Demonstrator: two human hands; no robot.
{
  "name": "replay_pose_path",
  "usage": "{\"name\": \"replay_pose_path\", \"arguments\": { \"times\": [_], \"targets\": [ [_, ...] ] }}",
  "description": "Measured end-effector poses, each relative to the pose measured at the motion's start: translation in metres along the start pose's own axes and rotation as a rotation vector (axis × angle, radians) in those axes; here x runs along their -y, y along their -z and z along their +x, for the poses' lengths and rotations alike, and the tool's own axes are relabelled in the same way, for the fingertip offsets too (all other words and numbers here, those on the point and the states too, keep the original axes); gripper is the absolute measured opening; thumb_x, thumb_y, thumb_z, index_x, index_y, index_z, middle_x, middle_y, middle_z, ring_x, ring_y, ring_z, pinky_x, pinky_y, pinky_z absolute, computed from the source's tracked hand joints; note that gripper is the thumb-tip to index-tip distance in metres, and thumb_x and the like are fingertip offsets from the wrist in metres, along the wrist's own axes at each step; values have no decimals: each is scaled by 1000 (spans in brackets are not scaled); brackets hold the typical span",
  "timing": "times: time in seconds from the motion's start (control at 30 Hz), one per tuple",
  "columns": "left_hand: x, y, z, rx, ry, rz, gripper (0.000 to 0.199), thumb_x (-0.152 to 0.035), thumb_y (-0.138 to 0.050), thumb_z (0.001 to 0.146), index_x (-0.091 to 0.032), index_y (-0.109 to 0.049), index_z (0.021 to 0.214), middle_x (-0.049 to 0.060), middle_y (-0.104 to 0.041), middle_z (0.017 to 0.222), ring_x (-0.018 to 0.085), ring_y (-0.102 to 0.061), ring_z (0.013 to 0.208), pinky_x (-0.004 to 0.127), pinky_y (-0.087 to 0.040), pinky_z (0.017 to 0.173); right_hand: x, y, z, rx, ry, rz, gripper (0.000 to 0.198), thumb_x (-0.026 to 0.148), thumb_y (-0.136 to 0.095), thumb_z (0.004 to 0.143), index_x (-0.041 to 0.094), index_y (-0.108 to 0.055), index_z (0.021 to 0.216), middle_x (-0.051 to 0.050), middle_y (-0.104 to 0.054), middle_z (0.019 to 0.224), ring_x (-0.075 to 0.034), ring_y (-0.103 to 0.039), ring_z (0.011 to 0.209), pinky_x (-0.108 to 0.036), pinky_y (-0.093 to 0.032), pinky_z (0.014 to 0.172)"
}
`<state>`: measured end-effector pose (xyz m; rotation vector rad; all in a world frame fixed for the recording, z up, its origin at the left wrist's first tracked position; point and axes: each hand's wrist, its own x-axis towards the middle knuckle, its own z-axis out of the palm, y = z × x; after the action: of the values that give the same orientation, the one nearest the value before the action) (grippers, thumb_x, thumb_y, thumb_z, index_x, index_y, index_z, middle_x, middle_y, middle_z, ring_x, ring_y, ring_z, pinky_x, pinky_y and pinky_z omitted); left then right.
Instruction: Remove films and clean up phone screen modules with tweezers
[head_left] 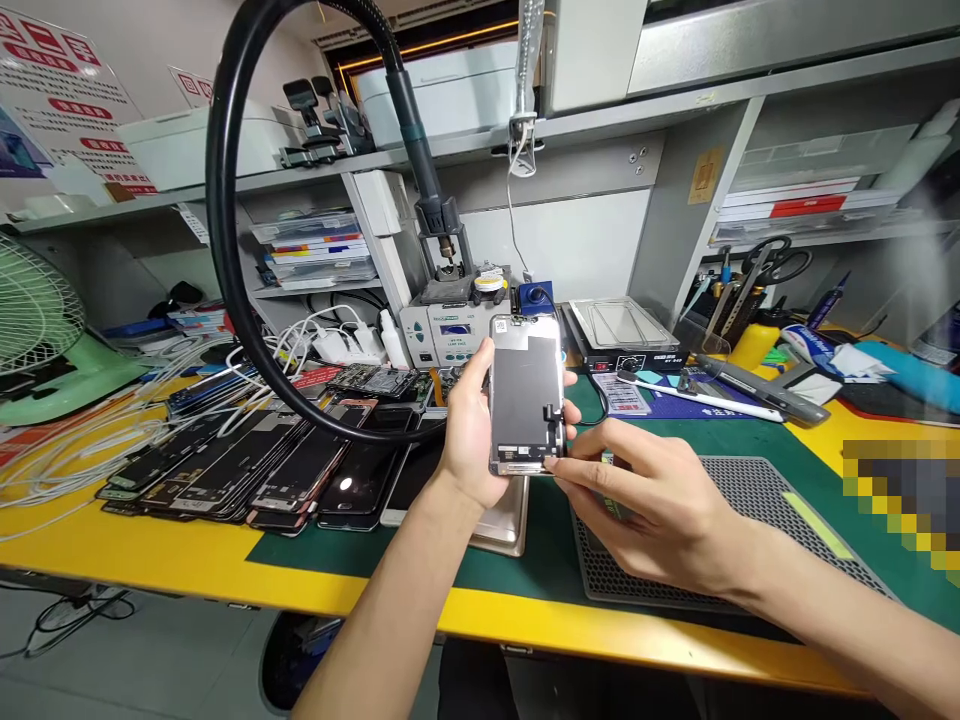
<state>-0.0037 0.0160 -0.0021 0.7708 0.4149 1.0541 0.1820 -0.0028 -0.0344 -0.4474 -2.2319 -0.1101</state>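
My left hand (471, 430) is closed around a phone screen (526, 385), its thumb on the left edge and fingertips showing at the right. The dark back of the screen faces me, with small connectors and flex parts near its lower end. At the lower right corner, the thumb and forefinger of my right hand (656, 500) pinch together against the edge. Whatever they may hold there is too small to make out. Below the screen lies a gold-coloured phone or tablet (506, 520), partly hidden by my left arm.
Stacked phone screens (240, 460) fill the left, with white cables (247, 350) and a green fan (60, 330). A black hose (221, 200) loops across the front. Behind stand a hot-air station (442, 335) and a hot plate (626, 335). A perforated mat (750, 500) lies right.
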Motion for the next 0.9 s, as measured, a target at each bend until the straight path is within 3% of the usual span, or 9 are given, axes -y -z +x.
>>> {"name": "replay_pose_path", "arguments": {
  "times": [0.23, 0.4, 0.77, 0.9],
  "targets": [
    [-1, -1, 0, -4, -4, 20, 72, -66, -31, 96, -8, -74, 95, 12, -71, 72, 18, -66, 58, 26, -54, 58, 1, 2, -2, 22, -39, 126, 27, 0, -63, 86, 10, -71, 110, -10, -62, 89, -14, -54, 71, -26, -44, 60],
    [0, -1, 0, 7, -8, 34, 73, -66, -31, 96, -8, -74, 94, 12, -71, 71, 18, -67, 58, 26, -54, 56, 1, 4, 0, 19, -36, 130, 27, 0, -62, 86, 11, -72, 109, -9, -61, 87, -13, -52, 68, -26, -40, 56],
    [0, 0, 1, -5, -12, 25, 66, -61, -32, 97, -11, -74, 97, 11, -72, 70, 19, -67, 57, 26, -52, 53, 0, 1, -2, 12, -34, 118, 26, 0, -61, 86, 11, -72, 107, -10, -63, 88, -14, -56, 71, -26, -44, 59],
    [0, 1, 1, 12, 10, 29, 72, -65, -31, 96, -8, -74, 96, 13, -71, 72, 19, -67, 59, 27, -53, 56, 1, 1, -2, 8, -36, 128, 28, 0, -61, 86, 11, -72, 109, -11, -63, 89, -15, -57, 72, -26, -45, 60]
  ]
}}
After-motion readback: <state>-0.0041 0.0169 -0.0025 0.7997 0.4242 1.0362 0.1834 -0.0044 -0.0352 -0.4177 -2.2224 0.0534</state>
